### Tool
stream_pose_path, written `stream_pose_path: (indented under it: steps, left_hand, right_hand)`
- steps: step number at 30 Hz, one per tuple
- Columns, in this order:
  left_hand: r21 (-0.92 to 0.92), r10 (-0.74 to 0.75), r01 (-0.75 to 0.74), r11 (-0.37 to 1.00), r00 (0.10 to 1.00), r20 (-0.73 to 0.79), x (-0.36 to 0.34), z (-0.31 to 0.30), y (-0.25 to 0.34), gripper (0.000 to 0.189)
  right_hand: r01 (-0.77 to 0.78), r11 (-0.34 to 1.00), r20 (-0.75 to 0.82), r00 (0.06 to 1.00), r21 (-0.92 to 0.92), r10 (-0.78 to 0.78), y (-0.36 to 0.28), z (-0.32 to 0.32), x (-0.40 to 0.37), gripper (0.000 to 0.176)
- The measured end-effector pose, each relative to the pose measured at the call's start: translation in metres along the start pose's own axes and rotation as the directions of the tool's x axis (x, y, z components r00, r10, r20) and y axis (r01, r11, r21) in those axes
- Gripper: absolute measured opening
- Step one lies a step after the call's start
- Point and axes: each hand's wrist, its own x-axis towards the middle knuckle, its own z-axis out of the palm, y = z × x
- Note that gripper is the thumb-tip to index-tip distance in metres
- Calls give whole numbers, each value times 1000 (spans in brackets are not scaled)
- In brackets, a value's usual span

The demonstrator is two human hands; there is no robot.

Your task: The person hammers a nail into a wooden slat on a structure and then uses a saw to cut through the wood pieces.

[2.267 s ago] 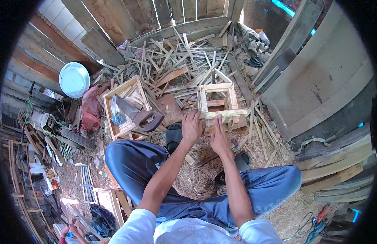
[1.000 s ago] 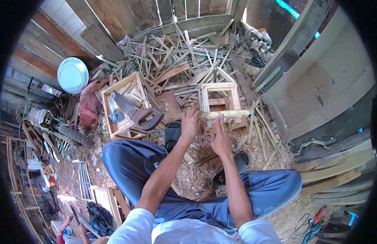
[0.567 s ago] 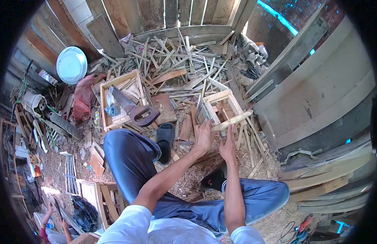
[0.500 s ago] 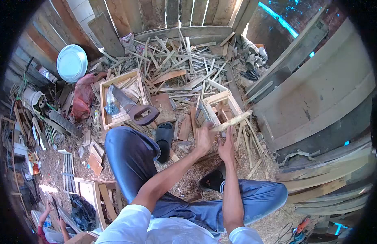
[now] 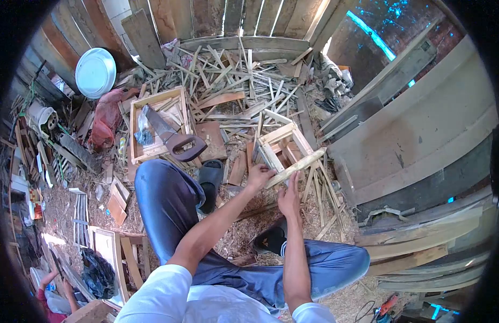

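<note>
A pale wooden strip (image 5: 298, 168) lies slantwise across the near side of a small open wooden frame (image 5: 276, 133). My left hand (image 5: 258, 178) is closed at the strip's left end, close to the frame's near left corner; its fingertips are partly hidden. Below the strip, my right hand (image 5: 289, 200) has its fingers stretched out and touching the strip's near edge. Inside the frame, some brownish wood pieces show. A handsaw (image 5: 177, 137) with a dark handle rests across a shallow wooden box (image 5: 134, 129) to the left, beside a bluish plastic bag (image 5: 144, 134).
Wood offcuts (image 5: 233, 86) are heaped toward the plank wall. Large boards (image 5: 416, 129) lean at right. A white basin (image 5: 95, 73) and red sack (image 5: 106, 121) stand left. Another person's arm (image 5: 71, 293) shows at lower left. An orange tool (image 5: 388, 304) lies lower right.
My left hand has shifted left along the strip toward the frame's corner. The strip and frame appear slightly further left and tilted a little differently, partly because the view moved.
</note>
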Motion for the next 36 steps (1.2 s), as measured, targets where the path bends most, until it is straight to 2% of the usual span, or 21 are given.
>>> stream_pose_path:
  steps: [1, 3, 4, 6, 8, 10, 12, 13, 14, 15, 17, 19, 22, 24, 26, 28, 30, 31, 33, 34, 36]
  left_hand:
    - [-2, -1, 1, 1000, 1000, 0, 2, -1, 1, 35]
    - [152, -10, 3, 988, 999, 42, 8, -3, 4, 34]
    - [139, -5, 0, 990, 999, 33, 9, 0, 2, 34]
    - [355, 135, -131, 926, 991, 13, 12, 6, -2, 36]
    - [342, 190, -172, 924, 981, -21, 29, 10, -16, 39]
    - [344, 136, -138, 929, 990, 32, 39, 8, -8, 38]
    - [331, 100, -112, 937, 994, 51, 44, 1, -4, 36]
    - [291, 87, -93, 952, 996, 33, 45, -4, -2, 35]
    - [253, 75, -76, 965, 997, 13, 48, -10, 0, 34]
    - [303, -6, -1, 953, 1000, 20, 37, -16, 24, 36]
    - [251, -4, -8, 968, 999, 47, 42, -26, 21, 38]
    - [193, -2, -12, 981, 997, 75, 41, -32, 20, 39]
    - [236, 58, -75, 969, 995, 76, 46, -38, 22, 40]
    - [453, 4, -28, 891, 998, 55, 56, -49, 24, 44]
    - [465, 1, -34, 885, 998, 71, 60, -56, 20, 46]
    - [479, 0, -48, 877, 995, 99, 56, -57, 20, 49]
    - [438, 103, -116, 891, 993, 54, 45, -55, 22, 44]
    - [440, 107, -121, 890, 993, 58, 42, -54, 26, 44]
    - [473, 19, -22, 881, 1000, 11, 33, -53, 33, 45]
    - [478, 22, -25, 878, 1000, 11, 30, -54, 37, 45]
    - [621, 29, -7, 784, 999, -24, 26, -54, 37, 47]
  right_hand:
    - [7, 1000, -25, 1000, -22, -7, 2, 3, -1, 78]
    - [23, 998, -46, 999, -53, -26, 9, 11, -1, 78]
    - [24, 994, -75, 997, -103, -32, 13, 15, -2, 78]
    - [37, 987, -100, 994, -155, -53, 10, 14, 3, 78]
    - [-167, 984, 0, 986, 60, 167, -10, -4, 5, 78]
    - [-153, 985, -1, 988, 73, 154, -4, -5, 9, 76]
    - [-31, 999, -26, 999, 43, 32, -7, 0, 9, 73]
    - [-73, 988, 16, 997, 136, 72, -11, 1, 8, 73]
    - [-75, 988, 17, 997, 138, 73, -16, 3, 8, 73]
    - [-52, 993, 35, 998, 108, 48, -20, 5, 8, 73]
    - [-30, 996, 54, 998, 78, 26, -25, 8, 10, 73]
    - [-65, 989, 69, 996, 136, 56, -28, 9, 12, 73]
    - [-20, 995, 88, 996, 99, 11, -27, 10, 12, 73]
    - [11, 997, 88, 996, 74, -17, -29, 15, 9, 73]
    - [37, 998, 88, 995, 50, -42, -32, 20, 6, 73]
    - [-48, 991, 130, 991, 124, 32, -33, 22, 2, 81]
    - [-36, 993, 111, 993, 115, 23, -33, 22, 2, 81]
    - [-27, 994, 104, 994, 107, 16, -33, 23, 1, 81]
    - [-36, 993, 124, 992, 114, 22, -34, 20, 1, 78]
    - [-45, 992, 147, 989, 118, 27, -36, 18, 2, 76]
    - [-52, 990, 154, 988, 132, 31, -38, 17, 2, 76]
